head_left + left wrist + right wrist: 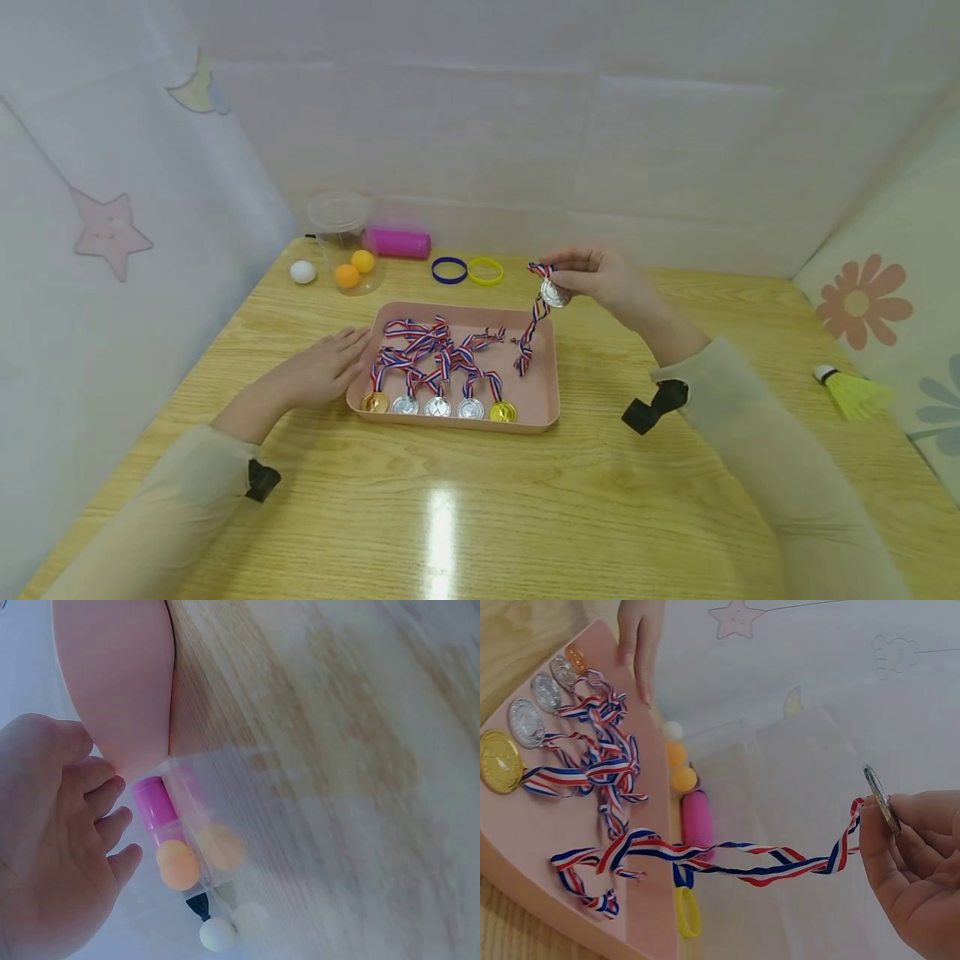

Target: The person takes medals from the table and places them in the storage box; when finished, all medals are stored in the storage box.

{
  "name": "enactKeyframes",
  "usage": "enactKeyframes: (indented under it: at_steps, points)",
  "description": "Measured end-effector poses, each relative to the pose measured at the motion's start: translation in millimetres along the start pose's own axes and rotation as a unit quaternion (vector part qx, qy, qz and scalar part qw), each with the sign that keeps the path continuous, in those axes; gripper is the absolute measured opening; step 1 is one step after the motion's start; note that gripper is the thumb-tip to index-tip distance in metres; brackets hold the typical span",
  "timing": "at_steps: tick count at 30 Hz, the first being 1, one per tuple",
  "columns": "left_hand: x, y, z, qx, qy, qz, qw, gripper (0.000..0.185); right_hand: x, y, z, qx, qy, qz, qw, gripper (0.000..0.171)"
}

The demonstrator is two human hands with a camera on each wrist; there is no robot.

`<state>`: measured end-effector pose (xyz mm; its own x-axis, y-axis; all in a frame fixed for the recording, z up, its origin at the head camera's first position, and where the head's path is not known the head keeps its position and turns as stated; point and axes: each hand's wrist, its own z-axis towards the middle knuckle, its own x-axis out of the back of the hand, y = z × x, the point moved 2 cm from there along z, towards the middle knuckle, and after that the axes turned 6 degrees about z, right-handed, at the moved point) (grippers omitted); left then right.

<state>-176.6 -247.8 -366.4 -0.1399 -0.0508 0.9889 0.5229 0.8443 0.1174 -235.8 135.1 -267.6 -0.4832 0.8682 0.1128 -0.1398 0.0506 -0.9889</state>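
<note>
Between the thumb and fingers of my right hand (592, 275) is a silver medal (554, 293), pinched above the back right of the pink tray (542, 400). Its red, white and blue ribbon (780, 864) hangs down into the tray's right side. Along the tray's front wall lie a bronze-coloured medal (375, 402), three silver medals (438, 407) and a gold medal (503, 412), their ribbons bunched behind them. My left hand (322, 368) touches the tray's left wall, fingers extended; the left wrist view shows its fingertips (112, 786) by the pink wall.
Behind the tray stand a clear plastic container (339, 218) with two orange balls (347, 276), a white ball (302, 272), a magenta cylinder (402, 243), a blue wristband (449, 281) and a yellow wristband (485, 282). A yellow shuttlecock (853, 393) lies at the far right.
</note>
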Motion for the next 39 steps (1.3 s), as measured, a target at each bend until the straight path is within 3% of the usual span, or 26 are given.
enactKeyframes:
  at_steps: [8, 13, 25, 33, 39]
  points:
    - [-0.8, -0.9, -0.9, 0.000, 0.000, 0.000, 1.0000, 0.051, -10, 30, -4, -0.068, 0.009, -0.055, 0.996, 0.028]
    - [-1.0, -0.4, -1.3, 0.001, 0.001, 0.001, 1.0000, 0.051, -18, 51, -9, -0.078, -0.006, -0.084, 0.993, 0.027]
    - [0.0, 0.6, -0.2, -0.001, 0.005, 0.000, 1.0000, 0.051, -36, 87, -21, -0.060, -0.083, -0.161, 0.982, 0.016]
    - [-0.3, 0.4, 0.2, -0.002, 0.005, 0.000, 1.0000, 0.051, -46, 98, -28, -0.015, -0.141, -0.248, 0.958, 0.007]
    - [-0.8, 0.0, 0.7, -0.003, 0.001, -0.001, 1.0000, 0.051, -51, 105, -31, -0.008, -0.166, -0.262, 0.951, 0.006]
